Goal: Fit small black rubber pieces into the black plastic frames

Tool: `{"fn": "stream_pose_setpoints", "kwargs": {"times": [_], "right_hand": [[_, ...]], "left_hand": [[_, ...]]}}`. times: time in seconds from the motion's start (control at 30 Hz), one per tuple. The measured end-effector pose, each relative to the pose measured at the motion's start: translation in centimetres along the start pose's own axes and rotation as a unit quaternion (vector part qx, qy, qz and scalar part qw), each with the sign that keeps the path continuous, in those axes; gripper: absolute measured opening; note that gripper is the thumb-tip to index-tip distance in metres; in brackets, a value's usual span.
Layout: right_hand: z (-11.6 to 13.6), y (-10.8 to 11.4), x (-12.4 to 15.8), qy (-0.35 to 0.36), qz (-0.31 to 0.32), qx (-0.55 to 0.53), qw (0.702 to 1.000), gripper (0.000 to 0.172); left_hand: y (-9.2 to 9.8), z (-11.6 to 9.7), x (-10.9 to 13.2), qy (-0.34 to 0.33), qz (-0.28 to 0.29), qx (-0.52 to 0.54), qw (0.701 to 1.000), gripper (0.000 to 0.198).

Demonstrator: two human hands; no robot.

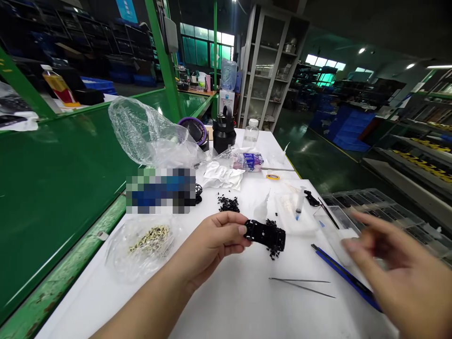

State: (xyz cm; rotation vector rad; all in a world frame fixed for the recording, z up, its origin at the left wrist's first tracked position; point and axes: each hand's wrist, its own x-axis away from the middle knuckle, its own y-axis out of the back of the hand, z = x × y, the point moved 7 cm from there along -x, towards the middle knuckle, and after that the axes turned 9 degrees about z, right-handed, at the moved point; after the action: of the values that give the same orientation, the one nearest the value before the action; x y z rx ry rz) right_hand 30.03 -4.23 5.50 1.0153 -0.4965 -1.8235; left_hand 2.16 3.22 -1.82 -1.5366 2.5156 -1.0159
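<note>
Between thumb and fingers, my left hand grips one end of a black plastic part above the white table. Behind and below that part lie small black pieces, partly hidden by it. My right hand is raised at the right, blurred, with its fingers apart and nothing visible in them. It is near a clear tray and a long blue and black tool. Metal tweezers rest on the table between the two hands.
A bag of small gold and black parts lies left. Another pile of black pieces, a syringe, yellow tape and crumpled white tissue are farther back. Behind them stand a black bottle and a clear bottle.
</note>
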Motion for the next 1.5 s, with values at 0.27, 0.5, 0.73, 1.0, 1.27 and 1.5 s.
{"fn": "stream_pose_setpoints", "kwargs": {"times": [0.27,0.5,0.73,1.0,1.27,1.5], "right_hand": [[8.3,-9.2,0.3,0.219,0.186,-0.138,0.948,0.047],[6.4,-9.5,0.9,0.18,0.177,-0.206,0.945,0.049],[6.7,-8.9,1.1,0.208,0.143,-0.212,0.944,0.053],[8.3,-7.8,1.5,0.276,0.091,-0.163,0.943,0.06],[8.5,-7.4,1.7,0.283,0.068,-0.155,0.944,0.061],[8.1,-7.7,2.0,0.29,0.055,-0.161,0.942,0.064]], "left_hand": [[-0.3,-0.2,0.1,-0.011,0.029,0.034,0.999,0.017],[-0.9,-0.1,0.2,-0.019,0.079,0.03,0.996,0.01],[-0.7,-0.7,0.3,-0.07,0.063,-0.048,0.994,0.016],[-0.6,-1.0,0.2,-0.101,0.046,-0.077,0.991,0.016],[-0.8,-0.6,0.4,-0.105,0.04,-0.061,0.992,0.015],[-0.9,-0.7,0.8,-0.1,0.019,-0.062,0.993,0.017]]}}
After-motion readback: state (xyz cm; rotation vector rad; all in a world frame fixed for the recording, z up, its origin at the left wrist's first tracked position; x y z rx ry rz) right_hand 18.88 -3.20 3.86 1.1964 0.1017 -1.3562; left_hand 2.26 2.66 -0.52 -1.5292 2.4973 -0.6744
